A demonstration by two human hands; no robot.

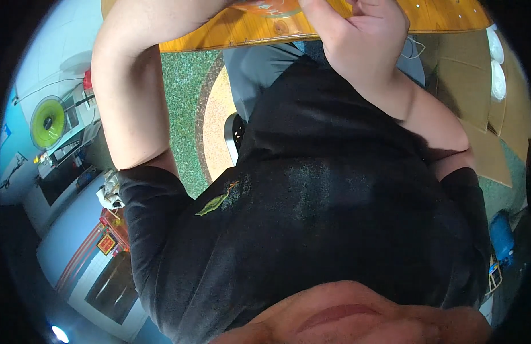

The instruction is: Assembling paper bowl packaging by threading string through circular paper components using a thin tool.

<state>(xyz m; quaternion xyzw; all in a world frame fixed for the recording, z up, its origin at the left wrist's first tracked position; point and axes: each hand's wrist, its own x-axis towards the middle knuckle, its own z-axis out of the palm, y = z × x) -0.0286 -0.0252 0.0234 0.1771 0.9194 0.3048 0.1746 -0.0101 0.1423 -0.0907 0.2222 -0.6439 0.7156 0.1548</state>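
The person's right hand (363, 34) is resting at the near edge of a glossy honey-coloured wooden tabletop (443, 17), fingers curled inward and thumb folded across them; whether anything is being pinched inside the curl cannot be told. Just to the left of this hand, a round orange-and-green disc-shaped object (271, 8) is lying on the wood, cropped by the upper edge of the view. The left forearm (128, 92) is reaching up toward that disc, but the left hand itself is lying out of view, so its state cannot be told. Below the right hand, a black short-sleeved shirt (334, 195) is filling the middle of the view. Flattened brown cardboard sheets (477, 97) are lying to the right of the right wrist, on a speckled green floor (185, 80).
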